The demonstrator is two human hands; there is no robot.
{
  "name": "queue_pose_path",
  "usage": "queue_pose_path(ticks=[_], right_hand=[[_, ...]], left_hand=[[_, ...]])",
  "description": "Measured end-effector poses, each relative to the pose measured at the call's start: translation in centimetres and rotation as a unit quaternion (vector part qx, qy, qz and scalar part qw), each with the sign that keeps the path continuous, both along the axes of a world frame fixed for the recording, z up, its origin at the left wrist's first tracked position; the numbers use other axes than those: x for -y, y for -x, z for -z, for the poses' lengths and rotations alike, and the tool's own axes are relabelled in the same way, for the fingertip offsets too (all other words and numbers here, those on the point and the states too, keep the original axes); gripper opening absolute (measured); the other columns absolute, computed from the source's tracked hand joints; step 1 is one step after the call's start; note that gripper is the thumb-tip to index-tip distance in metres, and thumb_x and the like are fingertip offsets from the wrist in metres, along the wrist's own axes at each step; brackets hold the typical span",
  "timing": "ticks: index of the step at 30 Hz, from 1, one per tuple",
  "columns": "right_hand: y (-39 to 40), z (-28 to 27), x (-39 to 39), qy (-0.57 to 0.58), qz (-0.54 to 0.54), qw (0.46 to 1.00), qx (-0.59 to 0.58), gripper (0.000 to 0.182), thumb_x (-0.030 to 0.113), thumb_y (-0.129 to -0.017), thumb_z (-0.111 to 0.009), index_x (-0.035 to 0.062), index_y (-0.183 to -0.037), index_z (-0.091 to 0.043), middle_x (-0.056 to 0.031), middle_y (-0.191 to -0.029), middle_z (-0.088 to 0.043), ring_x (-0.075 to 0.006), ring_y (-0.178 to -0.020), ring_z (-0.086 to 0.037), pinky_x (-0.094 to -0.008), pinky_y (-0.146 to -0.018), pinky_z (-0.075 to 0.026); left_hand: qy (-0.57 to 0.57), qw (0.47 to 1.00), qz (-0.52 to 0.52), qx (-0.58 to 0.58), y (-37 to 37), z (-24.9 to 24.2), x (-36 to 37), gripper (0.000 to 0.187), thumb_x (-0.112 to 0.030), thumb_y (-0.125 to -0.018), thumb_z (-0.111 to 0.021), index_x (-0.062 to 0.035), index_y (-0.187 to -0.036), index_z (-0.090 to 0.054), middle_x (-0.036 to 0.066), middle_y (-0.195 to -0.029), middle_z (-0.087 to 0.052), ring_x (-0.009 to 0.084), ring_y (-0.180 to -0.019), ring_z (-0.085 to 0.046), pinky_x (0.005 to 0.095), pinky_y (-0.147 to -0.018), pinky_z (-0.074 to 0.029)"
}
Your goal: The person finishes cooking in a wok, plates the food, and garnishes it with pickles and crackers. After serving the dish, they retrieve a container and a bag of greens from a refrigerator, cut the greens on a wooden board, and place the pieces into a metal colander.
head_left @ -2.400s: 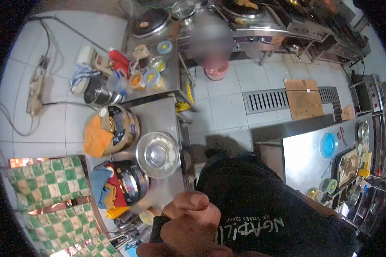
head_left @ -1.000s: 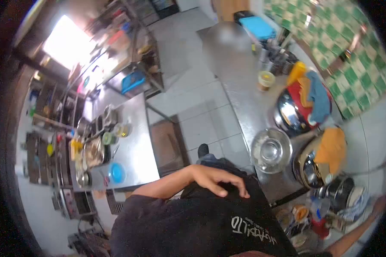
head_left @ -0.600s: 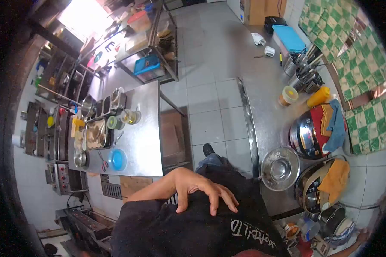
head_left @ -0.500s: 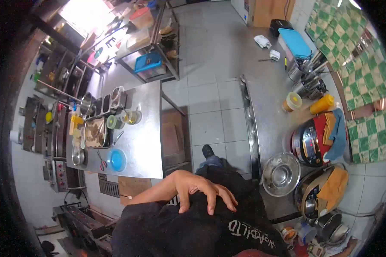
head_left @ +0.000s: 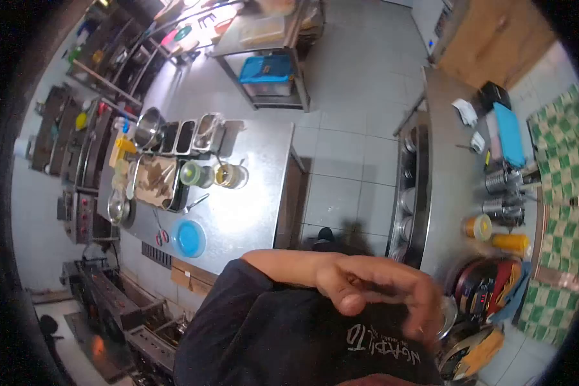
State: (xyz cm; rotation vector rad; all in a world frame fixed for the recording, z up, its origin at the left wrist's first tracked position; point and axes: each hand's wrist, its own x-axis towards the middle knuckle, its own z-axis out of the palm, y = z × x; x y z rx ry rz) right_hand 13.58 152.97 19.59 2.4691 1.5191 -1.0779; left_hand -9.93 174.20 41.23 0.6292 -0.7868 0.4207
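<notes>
My left hand point(head_left: 383, 283) is held across the front of my black T-shirt point(head_left: 283, 334), with the forearm coming in from the left. Its thumb stands apart from the curved fingers, and I see nothing between them. The fingertips are smeared by motion, near a metal bowl point(head_left: 448, 316) that is mostly hidden behind them. My right hand is out of view.
On the left steel table point(head_left: 257, 212) are a blue-lidded tub point(head_left: 189, 238), red-handled scissors point(head_left: 163, 238), a food tray point(head_left: 156, 182), jars and metal pans. The right counter point(head_left: 447, 193) carries a rice cooker point(head_left: 476, 289) and a yellow bottle point(head_left: 510, 243). Tiled floor point(head_left: 341, 174) runs between.
My left hand has moved right across my shirt, and its fingers have turned and curled. The view has swung, so the left table appears nearer and the right counter further right.
</notes>
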Motion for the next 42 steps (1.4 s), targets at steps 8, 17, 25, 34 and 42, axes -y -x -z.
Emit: queue_pose_path(ticks=[8,17,25,34,42], right_hand=[[-3.6,0.0,-11.7,0.105,-0.202,0.957,-0.183,0.034,0.033,-0.095,-0.045,0.0045,-0.097,-0.062,-0.0209,-0.088,-0.065,-0.0391,-0.078,-0.061,-0.0449,-0.072,-0.048],[-3.9,-13.1,-40.0,-0.221,-0.049,0.866,-0.447,0.034,0.03,-0.084,-0.068,0.005,-0.067,-0.052,-0.0006,-0.056,-0.049,-0.0083,-0.051,-0.045,-0.0245,-0.048,-0.035],[-0.8,-25.5,-65.2,-0.373,-0.297,0.505,-0.72,0.037,0.027,-0.071,-0.082,0.008,-0.062,-0.052,0.0016,-0.051,-0.047,-0.0112,-0.039,-0.041,-0.027,-0.034,-0.024],[-4.1,-28.6,-81.0,-0.325,-0.356,0.527,-0.7,0.032,0.015,-0.074,-0.078,0.0057,-0.061,-0.051,-0.0049,-0.053,-0.048,-0.0207,-0.041,-0.047,-0.0317,-0.037,-0.029],[-5.5,-28.4,-96.3,-0.277,-0.328,0.602,-0.674,0.026,0.004,-0.074,-0.076,-0.0026,-0.058,-0.056,-0.0084,-0.052,-0.051,-0.018,-0.039,-0.047,-0.0284,-0.033,-0.026]], left_hand=[[-0.084,0.979,-0.167,-0.08,4.8,2.0,-10.9,0.09,-0.064,-0.084,-0.05,0.0128,-0.129,-0.04,0.028,-0.129,-0.045,0.0406,-0.12,-0.043,0.0504,-0.099,-0.031],[-0.247,0.861,-0.296,-0.331,8.3,14.4,-22.9,0.037,-0.035,-0.091,-0.057,0.001,-0.093,-0.066,0.023,-0.117,-0.058,0.036,-0.119,-0.049,0.0429,-0.1,-0.037],[0.136,0.523,-0.439,-0.717,6.0,20.9,-39.2,0.035,-0.035,-0.096,-0.05,-0.0024,-0.097,-0.063,0.008,-0.099,-0.066,0.018,-0.09,-0.06,0.0329,-0.08,-0.048],[0.233,0.369,-0.606,-0.665,11.5,20.6,-59.4,0.068,-0.051,-0.092,-0.047,0.0062,-0.13,-0.042,0.022,-0.125,-0.053,0.0348,-0.109,-0.056,0.045,-0.092,-0.047],[0.175,0.371,-0.66,-0.63,20.9,20.0,-88.4,0.068,-0.053,-0.094,-0.04,-0.0014,-0.138,-0.033,0.021,-0.135,-0.043,0.0369,-0.12,-0.046,0.048,-0.097,-0.043]])
